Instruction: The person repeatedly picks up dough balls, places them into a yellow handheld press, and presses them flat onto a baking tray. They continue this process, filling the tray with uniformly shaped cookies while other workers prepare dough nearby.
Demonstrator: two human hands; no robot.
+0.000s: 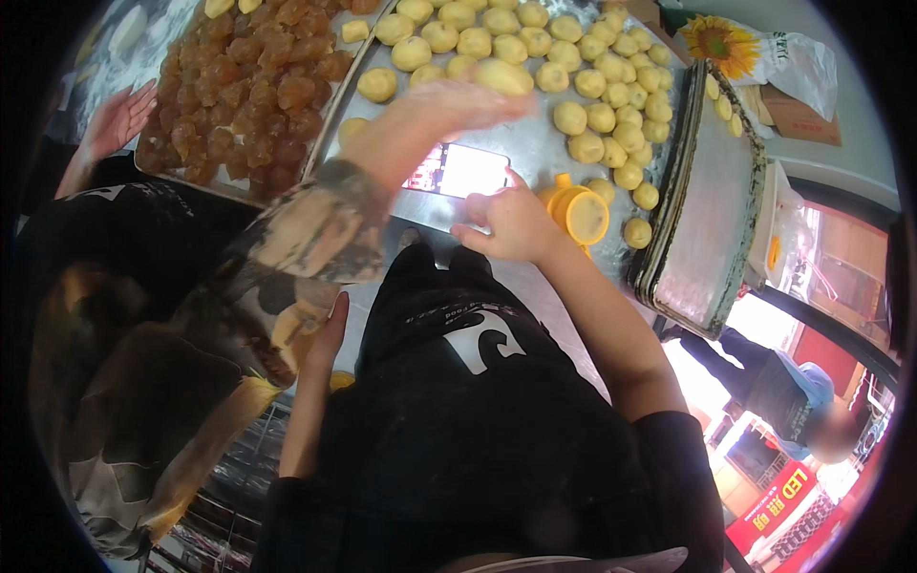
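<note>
My right hand (512, 218) has its index finger extended to the lower edge of a lit smartphone (473, 170); its other fingers are curled. The phone lies on the metal table, partly covered by a co-worker's arm. My left hand (331, 329) hangs low beside my black apron, partly hidden by the co-worker's sleeve; what it holds, if anything, does not show. Right of the phone is a yellow plastic tool with a round end (587, 216). Many yellow dough balls (510, 50) cover the far part of the table.
At the left, a co-worker's blurred forearm (408, 129) reaches across over the dough balls. Amber sticky lumps fill a tray (322, 107) on the left. Stacked metal trays (709, 208) stand at the right. Another person (781, 394) is farther off at lower right.
</note>
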